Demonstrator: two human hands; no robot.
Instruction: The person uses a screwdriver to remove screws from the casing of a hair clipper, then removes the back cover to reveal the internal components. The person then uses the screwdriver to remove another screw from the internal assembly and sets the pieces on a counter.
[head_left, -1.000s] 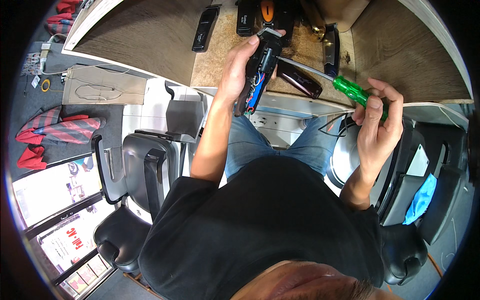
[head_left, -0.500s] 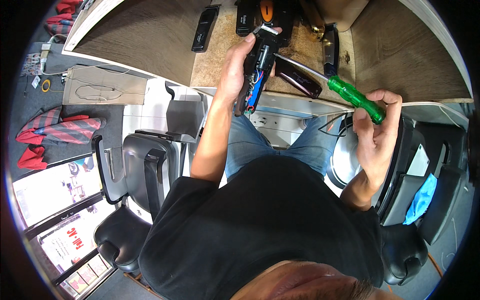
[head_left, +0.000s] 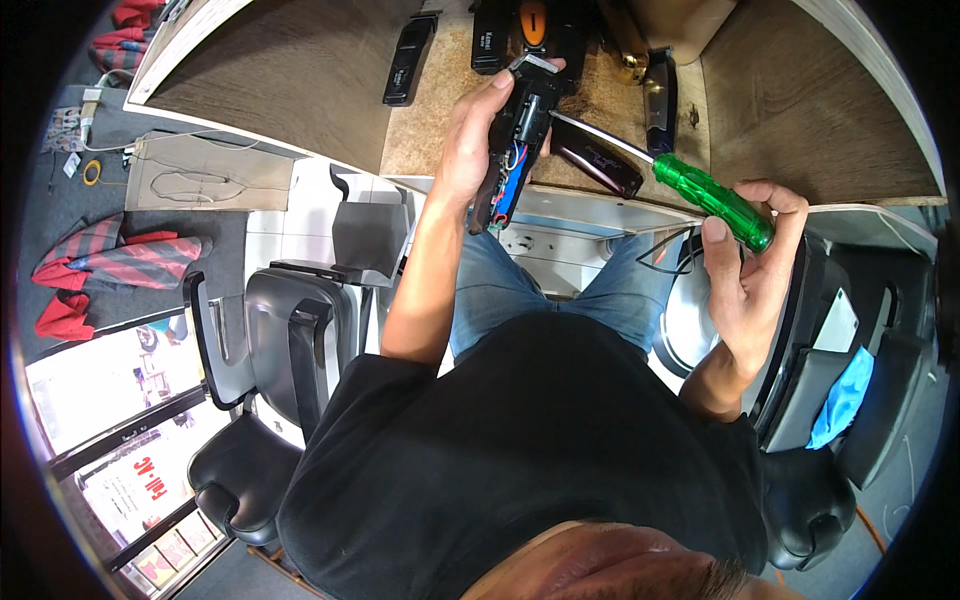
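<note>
My left hand [head_left: 470, 150] is closed around an opened black hair clipper [head_left: 515, 150]. Its motor, coloured wires and a blue battery show inside, and the metal blade is at the far end. In my right hand [head_left: 745, 265] is a screwdriver [head_left: 712, 200] with a green see-through handle, pinched near the handle's end. The screwdriver's shaft slants left, and its tip meets or nearly meets the clipper's right side; actual contact I cannot tell. A dark maroon clipper cover [head_left: 597, 160] lies on the worktop just right of the opened clipper.
On the brown worktop [head_left: 420, 140] lie a black trimmer [head_left: 410, 60] at left, another clipper [head_left: 660, 100] at right, and an orange-and-black tool [head_left: 533, 25] behind. Wooden side panels [head_left: 270, 80] flank it. A black salon chair [head_left: 290, 330] stands at left, a blue cloth [head_left: 842, 400] at right.
The clipper stays almost still in my left hand. My right hand and the screwdriver handle have shifted slightly, with the thumb and fingers moved a little on the handle.
</note>
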